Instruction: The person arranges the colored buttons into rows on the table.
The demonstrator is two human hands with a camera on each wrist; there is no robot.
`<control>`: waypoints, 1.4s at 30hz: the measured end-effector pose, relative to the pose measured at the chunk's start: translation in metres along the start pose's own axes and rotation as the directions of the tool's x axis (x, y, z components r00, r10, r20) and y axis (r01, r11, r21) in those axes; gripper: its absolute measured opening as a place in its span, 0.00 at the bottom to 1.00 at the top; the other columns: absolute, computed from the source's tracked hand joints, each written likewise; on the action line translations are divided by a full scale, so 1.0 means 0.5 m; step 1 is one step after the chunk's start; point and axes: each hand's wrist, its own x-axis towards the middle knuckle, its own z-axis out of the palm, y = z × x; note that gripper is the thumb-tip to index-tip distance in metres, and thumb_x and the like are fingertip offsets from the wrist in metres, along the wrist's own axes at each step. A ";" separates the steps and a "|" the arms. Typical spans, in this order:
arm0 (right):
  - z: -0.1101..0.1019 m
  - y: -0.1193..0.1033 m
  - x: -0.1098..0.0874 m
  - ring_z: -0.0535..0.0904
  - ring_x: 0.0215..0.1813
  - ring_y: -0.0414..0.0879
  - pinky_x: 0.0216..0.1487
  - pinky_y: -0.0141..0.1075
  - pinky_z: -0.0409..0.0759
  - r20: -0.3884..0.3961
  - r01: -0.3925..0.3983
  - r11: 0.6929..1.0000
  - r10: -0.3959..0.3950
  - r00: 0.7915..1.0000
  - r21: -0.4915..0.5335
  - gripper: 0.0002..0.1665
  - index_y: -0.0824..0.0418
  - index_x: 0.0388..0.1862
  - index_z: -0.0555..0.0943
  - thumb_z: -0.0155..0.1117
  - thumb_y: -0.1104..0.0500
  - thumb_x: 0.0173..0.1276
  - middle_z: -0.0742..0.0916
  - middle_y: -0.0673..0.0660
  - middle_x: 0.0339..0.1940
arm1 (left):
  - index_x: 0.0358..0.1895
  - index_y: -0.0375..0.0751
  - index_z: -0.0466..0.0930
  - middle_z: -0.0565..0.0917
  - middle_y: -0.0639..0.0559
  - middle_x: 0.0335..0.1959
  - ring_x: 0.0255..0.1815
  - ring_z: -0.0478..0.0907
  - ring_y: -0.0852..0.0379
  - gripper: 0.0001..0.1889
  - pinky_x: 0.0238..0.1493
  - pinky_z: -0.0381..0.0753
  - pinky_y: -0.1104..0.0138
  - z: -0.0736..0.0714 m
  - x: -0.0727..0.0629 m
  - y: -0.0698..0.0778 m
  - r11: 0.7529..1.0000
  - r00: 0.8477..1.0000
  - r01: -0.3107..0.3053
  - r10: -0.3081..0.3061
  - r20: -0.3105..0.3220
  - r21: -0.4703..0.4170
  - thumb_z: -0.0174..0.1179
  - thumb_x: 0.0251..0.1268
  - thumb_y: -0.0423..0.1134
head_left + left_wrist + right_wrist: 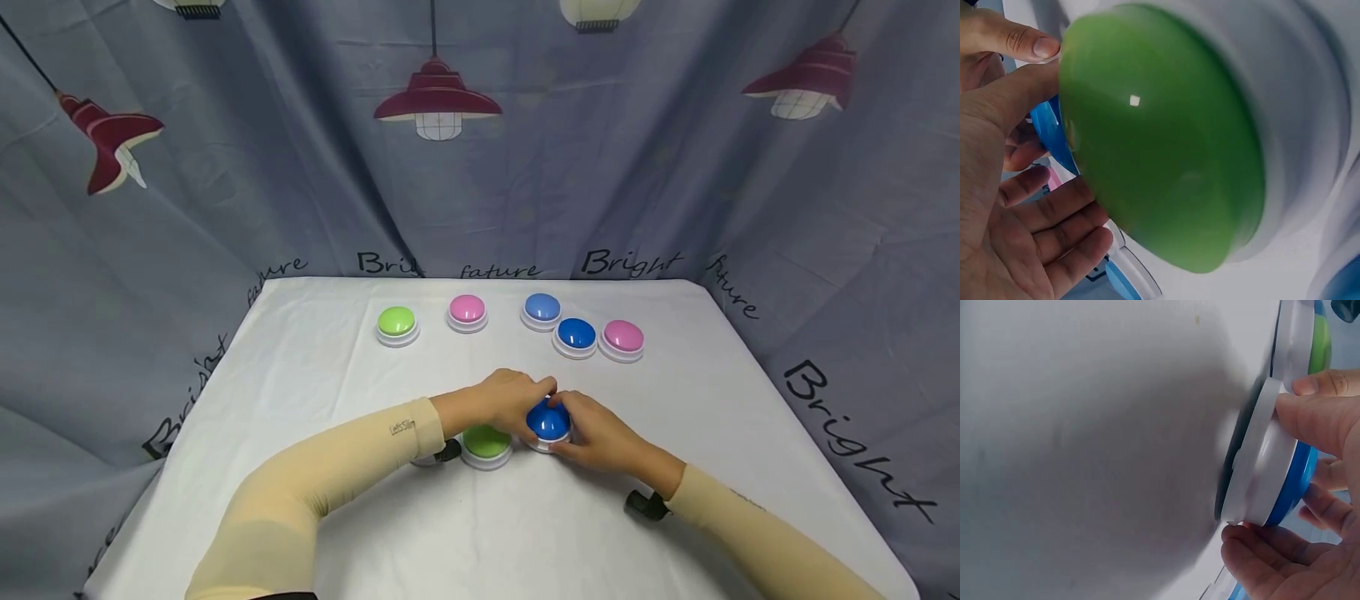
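A blue dome button (549,423) with a white base is held between both hands near the front of the table. My left hand (510,398) grips its left side, thumb low and index finger at the back. From the right, my right hand (603,435) holds the white base (1263,456) between thumb and fingers; that base looks slightly tilted off the cloth in the right wrist view. Just left of it sits a green button (486,446), which fills much of the left wrist view and hides part of the left fingers. Another button's white base (427,461) shows beneath the left wrist.
At the back of the white-covered table (300,375) stand a green button (396,323), a pink one (467,312), a light blue one (542,309), a darker blue one (576,335) and a second pink one (622,338). A patterned grey curtain (480,200) surrounds the table.
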 end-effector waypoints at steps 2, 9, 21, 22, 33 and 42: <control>0.003 -0.002 -0.002 0.77 0.60 0.52 0.60 0.47 0.78 0.000 0.003 1.000 -0.003 1.000 -0.012 0.38 0.63 0.61 0.70 0.77 0.52 0.58 0.80 0.58 0.58 | 0.60 0.52 0.66 0.84 0.56 0.42 0.42 0.79 0.60 0.39 0.42 0.78 0.67 0.002 -0.004 0.001 1.000 1.000 -0.011 0.011 -0.005 0.003 0.72 0.49 0.64; 0.007 -0.013 -0.006 0.77 0.61 0.52 0.61 0.48 0.77 -0.001 0.006 1.000 -0.006 1.000 -0.020 0.38 0.62 0.62 0.70 0.78 0.52 0.58 0.79 0.59 0.59 | 0.61 0.52 0.66 0.83 0.57 0.41 0.42 0.79 0.60 0.40 0.42 0.78 0.67 0.003 -0.011 0.003 1.000 1.000 -0.022 0.022 -0.007 0.003 0.72 0.49 0.65; 0.014 -0.016 -0.013 0.77 0.60 0.51 0.60 0.47 0.78 -0.025 0.020 0.998 -0.022 0.999 -0.063 0.39 0.61 0.62 0.70 0.79 0.52 0.56 0.79 0.57 0.57 | 0.61 0.52 0.66 0.83 0.57 0.44 0.45 0.78 0.61 0.39 0.46 0.78 0.66 0.004 -0.018 0.009 1.000 1.000 -0.017 0.017 0.003 -0.007 0.73 0.49 0.63; 0.014 -0.017 -0.014 0.77 0.60 0.51 0.60 0.47 0.78 -0.023 0.018 0.998 -0.020 1.000 -0.066 0.39 0.61 0.62 0.70 0.79 0.52 0.57 0.79 0.58 0.57 | 0.61 0.52 0.66 0.83 0.57 0.44 0.46 0.78 0.61 0.39 0.47 0.78 0.65 0.004 -0.018 0.009 1.000 1.000 -0.016 0.016 0.004 -0.005 0.73 0.49 0.63; -0.001 -0.005 -0.005 0.75 0.61 0.48 0.62 0.45 0.76 0.071 0.012 1.000 -0.010 0.997 -0.025 0.44 0.61 0.65 0.67 0.75 0.42 0.59 0.77 0.56 0.59 | 0.65 0.52 0.66 0.83 0.58 0.42 0.40 0.79 0.62 0.42 0.39 0.79 0.65 -0.014 -0.010 -0.020 0.995 0.992 0.053 -0.042 0.121 -0.089 0.63 0.52 0.73; -0.055 0.040 0.036 0.77 0.59 0.56 0.58 0.56 0.77 0.097 -0.179 0.959 0.161 0.982 0.220 0.30 0.63 0.64 0.68 0.60 0.47 0.73 0.79 0.60 0.59 | 0.62 0.47 0.73 0.84 0.53 0.46 0.44 0.79 0.58 0.30 0.47 0.79 0.62 -0.017 0.049 -0.089 0.936 0.991 0.130 -0.117 0.059 -0.328 0.56 0.67 0.64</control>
